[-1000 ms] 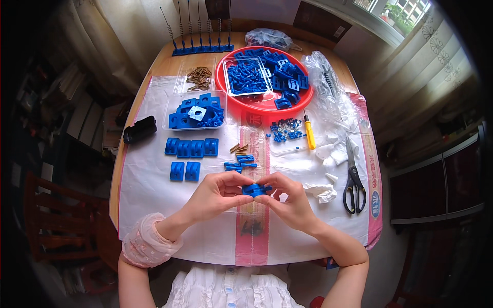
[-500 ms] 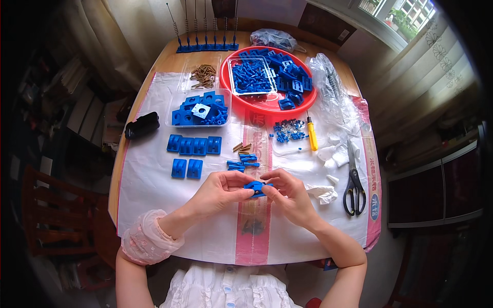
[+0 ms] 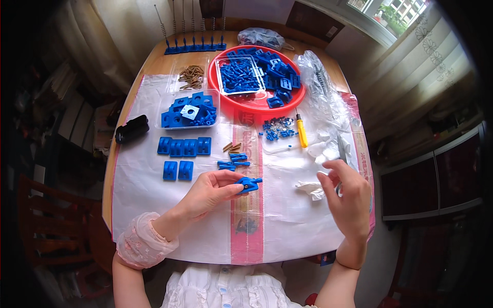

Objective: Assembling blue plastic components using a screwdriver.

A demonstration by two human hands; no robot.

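Note:
My left hand (image 3: 208, 192) pinches a blue plastic block (image 3: 249, 185) with a square base and a narrow stem sticking out to the right. A small brass-coloured spot shows in its side. Over on the right, my right hand (image 3: 349, 197) is raised above the scissors (image 3: 341, 148), its thumb and forefinger apart with nothing visible between them. It hides most of the black scissor handles. Small blue stemmed pieces (image 3: 233, 163) and a few brass pins (image 3: 232, 148) lie just beyond my left hand. Crumpled white tissue (image 3: 310, 190) lies left of my right hand.
Blue blocks (image 3: 184, 147) stand in rows on the left. Behind them are a clear box (image 3: 216, 115) of blue parts and a red basin (image 3: 210, 82). A yellow screwdriver (image 3: 301, 134) lies beside small nuts (image 3: 279, 128). Spring-topped rods (image 3: 194, 49) stand far left.
My right hand has let go of the blue block and moved right, over the scissors. My left hand keeps hold of the block. The whole view has shifted slightly.

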